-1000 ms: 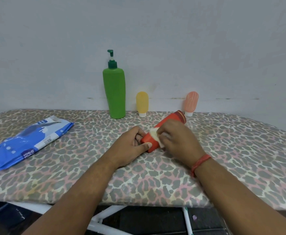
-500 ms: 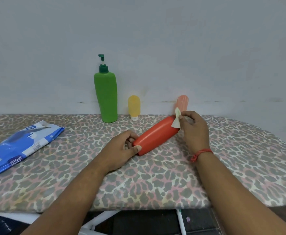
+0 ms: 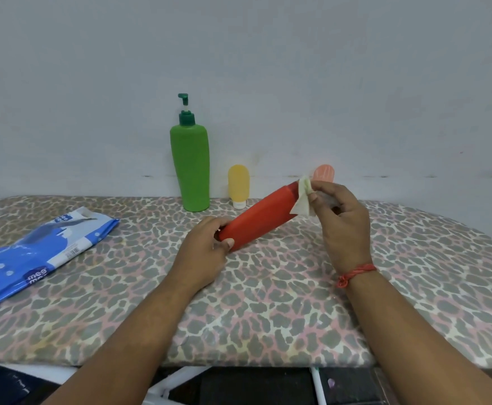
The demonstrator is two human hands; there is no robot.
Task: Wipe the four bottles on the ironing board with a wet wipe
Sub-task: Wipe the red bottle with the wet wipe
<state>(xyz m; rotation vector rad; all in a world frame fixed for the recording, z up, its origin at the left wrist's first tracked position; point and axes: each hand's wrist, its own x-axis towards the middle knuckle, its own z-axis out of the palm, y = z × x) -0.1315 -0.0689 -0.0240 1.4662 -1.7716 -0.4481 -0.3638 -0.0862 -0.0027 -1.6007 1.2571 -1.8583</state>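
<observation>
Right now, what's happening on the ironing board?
A person is wiping a red bottle. The left hand grips its lower end, tilting it up off the ironing board, while the right hand pinches a wet wipe against its upper end. A green pump bottle, a small yellow bottle and a pink one stand upright by the wall. A blue wipes pack lies on the left.

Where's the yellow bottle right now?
The yellow bottle stands at the back of the board, against the wall, right of the green bottle.
</observation>
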